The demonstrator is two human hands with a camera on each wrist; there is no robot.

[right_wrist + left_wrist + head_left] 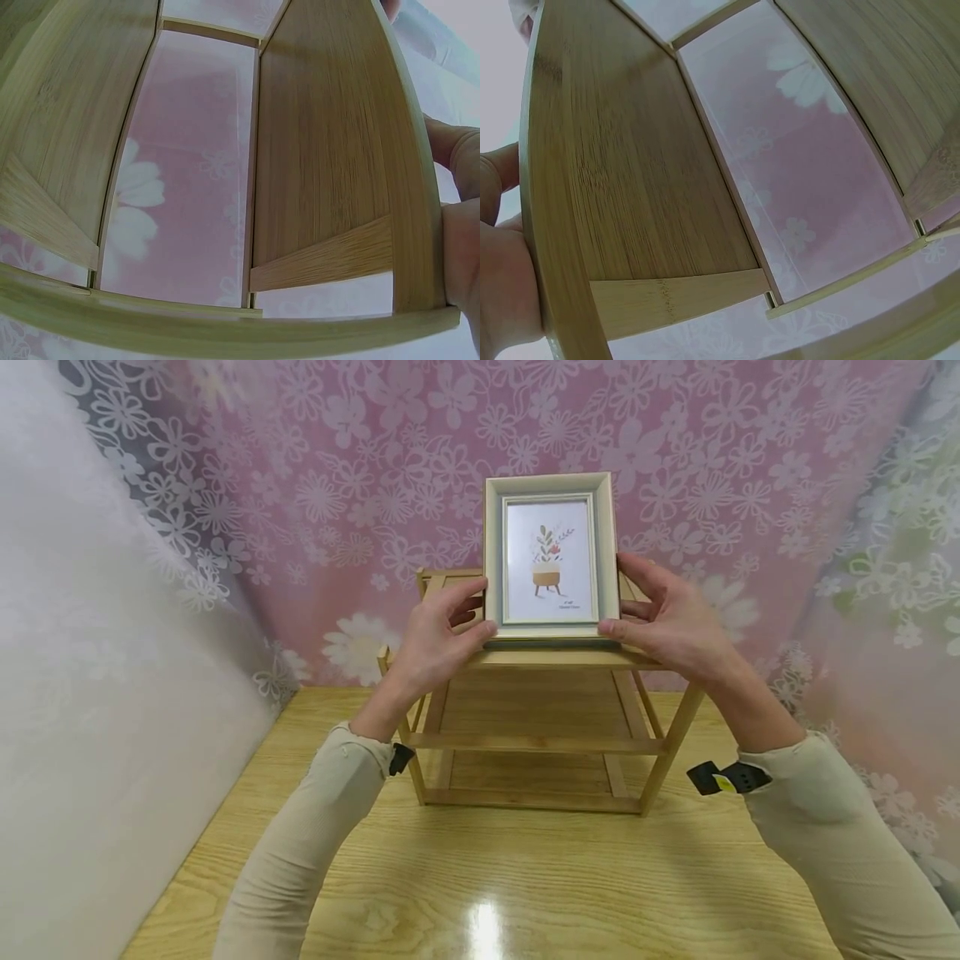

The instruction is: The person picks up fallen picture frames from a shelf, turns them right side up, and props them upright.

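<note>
A cream picture frame [550, 560] stands upright at the top of a small wooden rack [536, 743], its front facing me. It shows a print of a plant in a legged pot. My left hand [442, 631] grips its left side, thumb on the lower front corner. On the opposite side my right hand [675, 622] holds it the same way. The left wrist view looks at the rack's boards [645, 165], with part of the left hand [506, 262] at its edge. In the right wrist view the right hand [463, 232] appears beyond the rack's edge. The frame's back is hidden.
Below its top, the rack has two lower shelves between slanted legs. It stands on a light wood-grain table [480, 877]. Behind it hangs a pink floral cloth [360, 468]; pale cloth covers the left side [112, 677] and floral cloth the right side [885, 652].
</note>
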